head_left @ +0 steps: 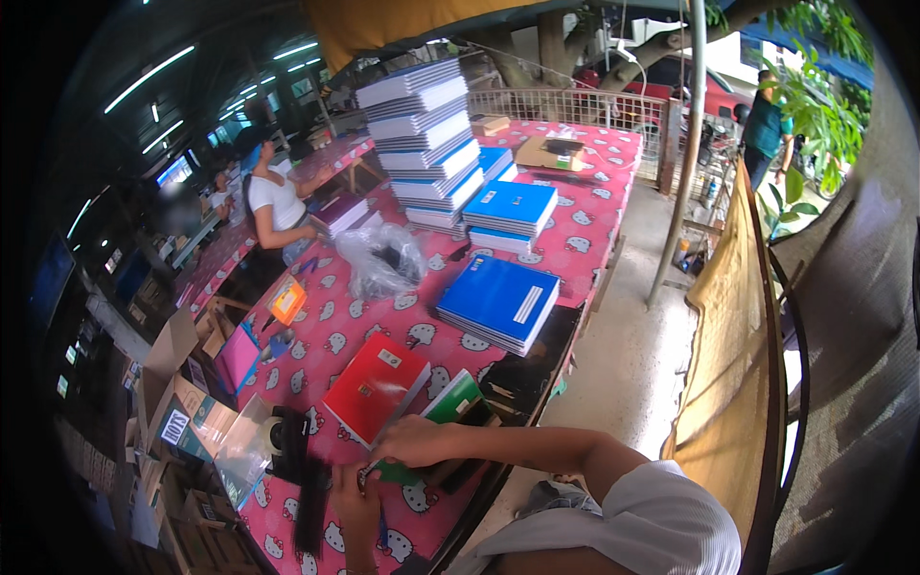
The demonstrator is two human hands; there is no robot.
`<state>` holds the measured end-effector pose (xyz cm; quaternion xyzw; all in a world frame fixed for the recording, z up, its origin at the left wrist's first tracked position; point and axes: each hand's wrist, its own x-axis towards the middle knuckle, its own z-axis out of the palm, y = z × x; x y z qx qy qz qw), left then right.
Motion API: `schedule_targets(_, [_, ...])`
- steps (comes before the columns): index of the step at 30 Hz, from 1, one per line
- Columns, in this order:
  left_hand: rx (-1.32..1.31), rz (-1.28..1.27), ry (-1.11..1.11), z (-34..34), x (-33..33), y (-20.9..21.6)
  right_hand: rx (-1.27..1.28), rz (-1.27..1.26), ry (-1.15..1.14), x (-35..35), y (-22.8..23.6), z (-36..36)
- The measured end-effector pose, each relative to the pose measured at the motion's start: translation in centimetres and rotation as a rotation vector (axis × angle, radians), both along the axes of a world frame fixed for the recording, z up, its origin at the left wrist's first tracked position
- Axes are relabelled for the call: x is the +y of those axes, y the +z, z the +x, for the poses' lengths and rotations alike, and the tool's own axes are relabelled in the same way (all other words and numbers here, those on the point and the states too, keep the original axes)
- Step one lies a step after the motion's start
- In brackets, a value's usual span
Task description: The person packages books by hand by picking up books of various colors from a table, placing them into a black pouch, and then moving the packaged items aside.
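Two bare hands close together at near end of the pink cat-print table [398,314]: L hand [353,484] nearest, forearm straight up from lower edge; R hand [414,443] just beyond, palm down, forearm in from the right w/ elbow bent. Small shiny piece [364,475] betw. them, kind unclear. R fingers curled; can't tell if clamped on anything. L fingers partly hidden, can't tell either. Green-covered paper notebook [456,397] lies on table, partly under R arm; prob. light, bendy, cover a bit slick; best held thumb vs. fingers mid-edge so pgs don't fan. Red-covered paper notebook [383,376] flat beside it, near corner by R hand; likely similar wt. & feel, corners apt to crease. Farther, blue-covered notebook stack [500,295]: prob. heavy as a lot, may slide apart; lift from below, both sides
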<state>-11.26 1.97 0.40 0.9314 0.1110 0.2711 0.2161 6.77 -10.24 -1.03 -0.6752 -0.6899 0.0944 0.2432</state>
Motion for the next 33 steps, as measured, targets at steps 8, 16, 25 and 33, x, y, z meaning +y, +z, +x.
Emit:
schedule_targets(8, [0.006, 0.061, 0.038, 0.4, 1.5, -0.9, 0.024, 0.09, -0.049, -1.7, 2.0, 1.4])
schedule_targets(16, [0.158, 0.505, 0.432, 2.9, -2.6, -3.8, -0.039, 0.008, -0.106, -0.2, 1.8, 1.9])
schedule_targets(25, [0.188, 0.467, 0.313, 1.8, -1.9, -7.5, -0.128, 0.106, -0.076, -1.0, 1.8, 2.7])
schedule_targets(33, [0.232, 0.512, 0.291, 3.7, -0.6, -6.3, -0.163, -0.036, -0.147, -2.8, 1.2, 6.3])
